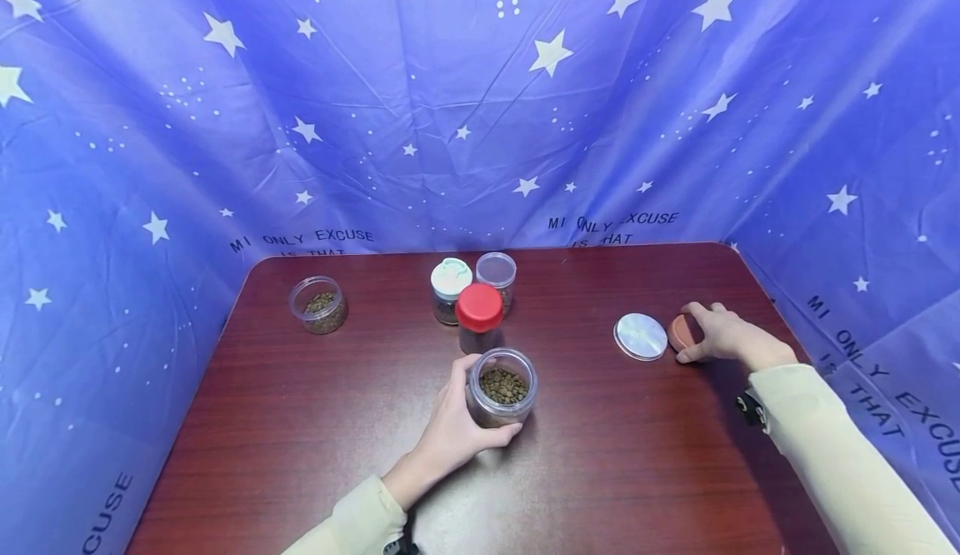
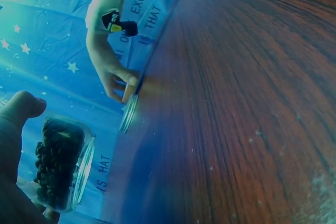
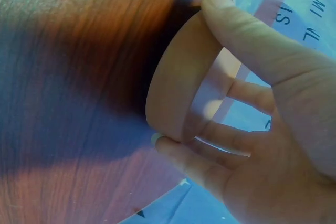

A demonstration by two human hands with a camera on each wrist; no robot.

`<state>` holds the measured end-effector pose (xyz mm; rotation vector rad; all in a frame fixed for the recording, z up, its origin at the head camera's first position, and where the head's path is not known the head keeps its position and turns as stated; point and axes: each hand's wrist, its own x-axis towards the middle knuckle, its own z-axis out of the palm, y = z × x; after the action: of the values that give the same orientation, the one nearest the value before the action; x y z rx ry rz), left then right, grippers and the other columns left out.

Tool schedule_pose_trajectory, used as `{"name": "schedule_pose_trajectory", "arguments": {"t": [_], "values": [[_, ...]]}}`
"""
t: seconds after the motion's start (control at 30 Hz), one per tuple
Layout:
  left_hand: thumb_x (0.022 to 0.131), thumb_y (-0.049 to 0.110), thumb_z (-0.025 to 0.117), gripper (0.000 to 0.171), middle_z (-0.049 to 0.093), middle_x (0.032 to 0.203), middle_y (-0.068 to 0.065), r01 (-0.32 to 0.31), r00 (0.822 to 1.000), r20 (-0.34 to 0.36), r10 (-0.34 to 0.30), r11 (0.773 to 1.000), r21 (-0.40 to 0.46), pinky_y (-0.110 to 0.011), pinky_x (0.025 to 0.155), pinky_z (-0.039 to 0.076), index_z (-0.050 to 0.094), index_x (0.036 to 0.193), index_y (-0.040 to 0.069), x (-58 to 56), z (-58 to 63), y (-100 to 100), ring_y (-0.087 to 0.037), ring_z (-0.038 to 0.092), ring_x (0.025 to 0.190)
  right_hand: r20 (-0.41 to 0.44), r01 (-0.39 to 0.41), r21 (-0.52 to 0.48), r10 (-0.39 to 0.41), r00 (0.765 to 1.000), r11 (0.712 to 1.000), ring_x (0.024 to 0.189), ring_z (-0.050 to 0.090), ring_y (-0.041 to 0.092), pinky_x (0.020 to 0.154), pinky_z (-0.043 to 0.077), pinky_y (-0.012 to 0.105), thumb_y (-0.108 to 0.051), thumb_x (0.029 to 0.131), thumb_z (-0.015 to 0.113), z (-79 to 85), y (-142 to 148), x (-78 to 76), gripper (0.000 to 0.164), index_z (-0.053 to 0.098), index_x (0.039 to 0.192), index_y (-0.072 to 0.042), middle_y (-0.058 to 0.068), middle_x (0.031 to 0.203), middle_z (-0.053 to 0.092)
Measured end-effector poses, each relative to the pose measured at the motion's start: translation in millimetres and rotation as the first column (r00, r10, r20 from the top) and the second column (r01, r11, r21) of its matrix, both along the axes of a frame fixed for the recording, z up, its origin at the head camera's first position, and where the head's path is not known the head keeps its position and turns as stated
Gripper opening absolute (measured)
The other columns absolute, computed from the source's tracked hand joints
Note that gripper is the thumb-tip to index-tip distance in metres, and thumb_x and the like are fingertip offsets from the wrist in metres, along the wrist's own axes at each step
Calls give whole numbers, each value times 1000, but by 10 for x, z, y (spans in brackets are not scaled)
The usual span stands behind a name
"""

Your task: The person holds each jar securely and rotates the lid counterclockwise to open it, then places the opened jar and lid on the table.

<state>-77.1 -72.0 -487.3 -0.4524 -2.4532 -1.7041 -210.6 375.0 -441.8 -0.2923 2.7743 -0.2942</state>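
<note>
My left hand (image 1: 448, 423) holds a lidless clear jar (image 1: 497, 417) of small brown pellets from its left side, thumb in front, at the middle of the table. In the left wrist view the jar (image 2: 86, 177) appears beside the thumb, its pellets packed against the wall. At the right side of the table, my right hand (image 1: 726, 338) grips a round orange-brown lid (image 1: 681, 333). The right wrist view has this lid (image 3: 176, 85) between thumb and fingers, its edge low at the tabletop. A silvery round lid (image 1: 641, 337) lies just left of it.
Behind the held jar stands a red-capped jar (image 1: 480, 309). Further back are a white-capped jar (image 1: 452, 280) and a clear-topped jar (image 1: 497, 268). An open clear tub (image 1: 298, 309) of brown pellets sits at back left. Blue starry curtains (image 1: 420, 105) surround the table (image 1: 600, 463).
</note>
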Motion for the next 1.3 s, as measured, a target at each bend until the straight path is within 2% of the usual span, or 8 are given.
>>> {"name": "schedule_pose_trajectory", "arguments": {"t": [0.23,0.5,0.7,0.83,0.97,1.1,1.2,1.3], "values": [[64,24,97,90,67,129,1,0,1000,-4,0,1000,-9,-47,102,50,47,138,16,-3,1,13,-18,63,118,-21,10,-12,-11,1000,1000,100,54,58,81,49,69,-32,72,94,-91,45,-3,89,44,131,11,45,113,46],[65,26,97,90,67,129,4,-7,1000,-1,7,1000,-13,-47,101,49,47,138,18,3,-7,14,-18,63,117,-31,33,-22,-34,999,999,108,48,69,85,46,76,-33,72,93,-124,39,3,92,42,133,11,53,123,38],[64,24,97,90,66,130,4,-10,1000,14,10,1000,12,-46,102,48,47,138,17,-1,-10,11,-18,63,118,-54,25,-38,-27,998,999,110,48,71,87,46,76,-33,71,93,-143,40,10,92,42,134,12,55,123,37],[64,24,97,90,66,129,4,-16,1000,17,16,1000,21,-46,102,48,47,138,17,8,-12,11,-18,62,118,-69,4,-65,-8,998,998,109,51,66,87,47,73,-37,76,91,-144,31,25,91,44,136,12,52,122,42],[65,24,97,90,66,129,4,-20,1000,12,20,1000,24,-47,103,48,47,138,17,17,-8,12,-19,62,118,-122,-19,-58,12,992,998,110,52,64,88,47,72,-42,86,82,-126,-5,64,83,46,137,13,48,122,47],[65,24,97,90,66,130,3,-21,1000,4,21,999,32,-47,103,48,46,139,16,18,0,11,-19,63,118,-274,-49,-16,43,961,999,110,55,62,88,47,72,-39,96,71,-129,-89,104,63,54,132,10,43,121,53],[65,24,97,90,66,130,3,-20,1000,0,20,999,39,-46,104,48,47,139,16,11,6,7,-19,63,118,-398,-81,-23,66,915,996,108,58,56,88,48,69,-33,98,67,-111,-226,155,49,61,127,7,36,118,60],[64,24,98,90,66,130,3,-16,1000,4,16,999,49,-46,105,48,47,138,16,2,12,-1,-18,63,119,-478,-130,-64,83,874,990,110,60,52,89,48,68,-29,99,67,-59,-432,235,42,65,125,5,30,118,64]]}}
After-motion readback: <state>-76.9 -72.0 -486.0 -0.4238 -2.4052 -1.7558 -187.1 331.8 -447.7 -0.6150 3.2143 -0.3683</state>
